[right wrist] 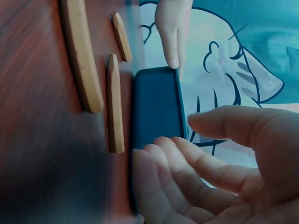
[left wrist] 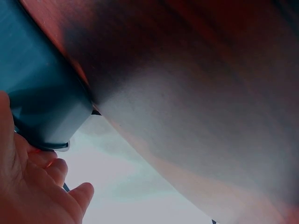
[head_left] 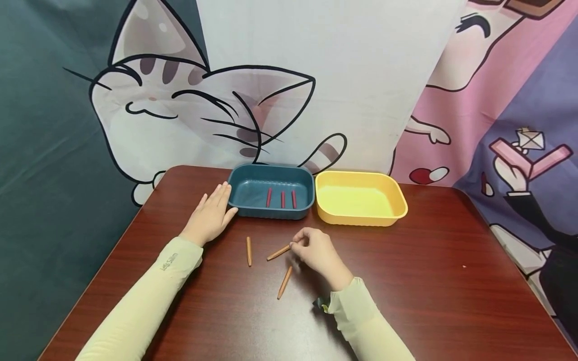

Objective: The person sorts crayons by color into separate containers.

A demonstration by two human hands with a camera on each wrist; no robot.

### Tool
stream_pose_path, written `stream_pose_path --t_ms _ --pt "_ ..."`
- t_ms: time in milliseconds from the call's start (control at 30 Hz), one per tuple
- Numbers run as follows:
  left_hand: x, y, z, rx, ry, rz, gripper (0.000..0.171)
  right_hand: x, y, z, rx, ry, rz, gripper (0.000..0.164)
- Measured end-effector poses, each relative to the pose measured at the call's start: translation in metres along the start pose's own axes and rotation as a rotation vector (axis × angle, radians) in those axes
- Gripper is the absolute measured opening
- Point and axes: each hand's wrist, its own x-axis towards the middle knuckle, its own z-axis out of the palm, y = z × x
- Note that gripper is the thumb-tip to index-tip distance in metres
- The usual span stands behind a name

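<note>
My left hand (head_left: 208,214) lies with straight fingers along the left end of a blue tray (head_left: 235,170), thumb at its front corner. In the left wrist view its fingers (left wrist: 53,168) overlap the tray's rim. Bent fingers and a separate thumb mark my right hand (head_left: 319,254), by the end of a tan crayon-like stick (head_left: 278,252). In the right wrist view, nothing shows between its thumb and fingers (right wrist: 177,158). Two more tan sticks lie nearby, a left stick (head_left: 249,251) and a front stick (head_left: 285,283), each with a tapered end.
Three dark red sticks (head_left: 283,199) lie inside the blue tray. A yellow tray (head_left: 361,220) stands right beside it on the brown table (head_left: 451,281). Behind the table hangs a cloth printed with cartoon figures (head_left: 356,75). A small dark item (head_left: 321,304) shows at the right cuff.
</note>
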Motion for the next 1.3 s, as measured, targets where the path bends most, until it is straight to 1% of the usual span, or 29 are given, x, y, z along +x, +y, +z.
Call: stream_pose_path --t_ms 200,333,400,500,767,800,1033,1300 --pt "0.001 0.000 -0.001 -0.001 -0.008 -0.004 0.073 -0.007 0.005 0.004 -0.076 -0.087 0.033 0.013" --pt "0.000 0.001 -0.001 0.002 -0.007 -0.006 0.074 -0.011 0.008 0.008 -0.059 -0.141 0.050 0.018" --pt "0.000 0.001 -0.001 0.003 -0.005 -0.004 0.074 -0.013 0.009 0.011 -0.058 -0.154 0.049 0.019" --pt "0.001 0.000 -0.001 0.003 -0.006 -0.001 0.074 -0.015 0.007 0.015 -0.066 -0.162 0.062 0.020" --pt "0.002 0.000 0.000 0.008 -0.006 -0.002 0.074 -0.017 0.002 0.024 -0.144 -0.185 0.097 0.025" --pt "0.002 0.000 0.000 0.007 -0.004 -0.001 0.073 -0.017 0.001 0.025 -0.152 -0.183 0.093 0.025" --pt "0.001 0.000 0.000 0.004 0.001 0.003 0.073 -0.015 0.001 0.027 -0.261 -0.130 -0.002 0.024" --pt "0.001 0.000 -0.001 0.003 -0.006 -0.001 0.073 -0.014 0.000 0.028 -0.267 -0.127 -0.018 0.021"
